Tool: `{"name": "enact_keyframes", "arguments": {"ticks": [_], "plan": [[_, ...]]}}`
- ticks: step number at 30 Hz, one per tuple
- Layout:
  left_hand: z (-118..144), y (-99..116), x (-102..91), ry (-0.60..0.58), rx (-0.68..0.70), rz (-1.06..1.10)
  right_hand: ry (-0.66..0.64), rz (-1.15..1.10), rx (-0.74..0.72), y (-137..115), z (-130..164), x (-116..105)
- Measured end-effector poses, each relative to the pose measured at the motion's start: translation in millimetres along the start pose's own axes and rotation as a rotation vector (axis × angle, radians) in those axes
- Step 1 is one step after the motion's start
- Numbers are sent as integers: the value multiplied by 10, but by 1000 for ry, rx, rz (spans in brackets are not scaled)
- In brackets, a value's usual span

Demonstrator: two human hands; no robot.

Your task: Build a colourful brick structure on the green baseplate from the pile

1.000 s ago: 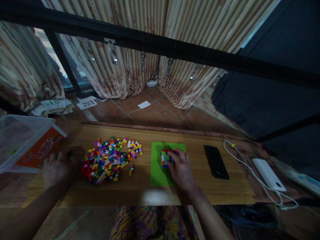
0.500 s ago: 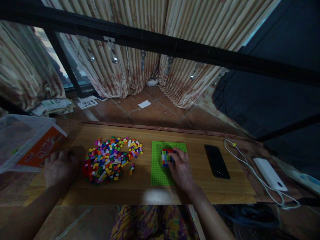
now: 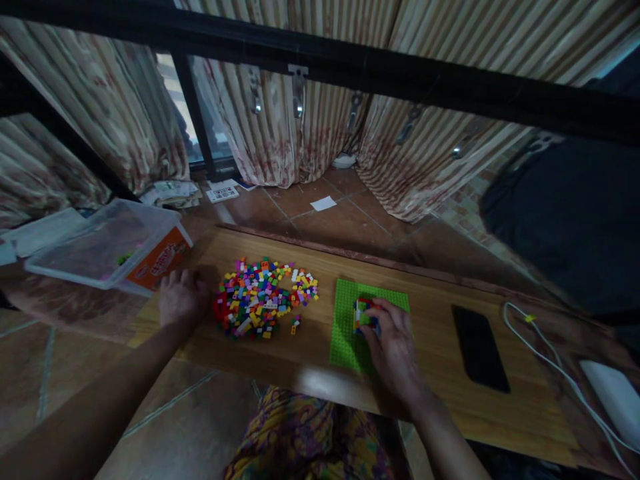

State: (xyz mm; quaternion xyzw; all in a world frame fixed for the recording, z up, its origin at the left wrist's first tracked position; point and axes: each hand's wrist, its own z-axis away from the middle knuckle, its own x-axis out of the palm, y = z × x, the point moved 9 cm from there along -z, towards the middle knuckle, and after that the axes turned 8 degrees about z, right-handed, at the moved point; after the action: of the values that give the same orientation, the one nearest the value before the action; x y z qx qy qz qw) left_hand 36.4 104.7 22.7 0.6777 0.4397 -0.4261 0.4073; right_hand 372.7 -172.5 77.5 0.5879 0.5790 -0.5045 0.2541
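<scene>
My right hand reaches over the green studded baseplate. Its thumb and fingers are closed around a small block of building bricks, in red, blue, white and green, which stands on the plate. The fingers hide much of that block, and I cannot make out any single brick in them. At the left, my left hand rests on the table with its fingers apart and nothing in it. It lies between the clear plastic box and a pile of loose, many-coloured building bricks.
The clear plastic box with an orange label stands at the table's left end. A few bricks lie apart from the pile. Right of the baseplate lies a black phone. A white cable and a white power bank are farther right.
The view has turned left, so everything sits farther right in the picture. My right hand stays at the brick block, and my left hand still rests beside the pile.
</scene>
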Motion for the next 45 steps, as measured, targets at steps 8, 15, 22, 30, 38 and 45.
{"name": "enact_keyframes", "arguments": {"ticks": [8,15,22,30,38,45], "plan": [[12,-15,0,-20,-36,49,-210,-201,-96,-926,233,624],[26,7,-19,9,-32,92,-226,-182,-112,-932,203,730],[39,-8,-6,18,-46,124,-167,-232,-84,-990,11,692],[59,-16,-12,35,-56,141,-174,-183,-138,-1181,-308,908],[55,-11,-20,38,-50,151,-164,-131,-163,-1180,-435,1004],[48,1,-23,21,-49,132,-206,-107,-191,-1236,-426,1035]]}}
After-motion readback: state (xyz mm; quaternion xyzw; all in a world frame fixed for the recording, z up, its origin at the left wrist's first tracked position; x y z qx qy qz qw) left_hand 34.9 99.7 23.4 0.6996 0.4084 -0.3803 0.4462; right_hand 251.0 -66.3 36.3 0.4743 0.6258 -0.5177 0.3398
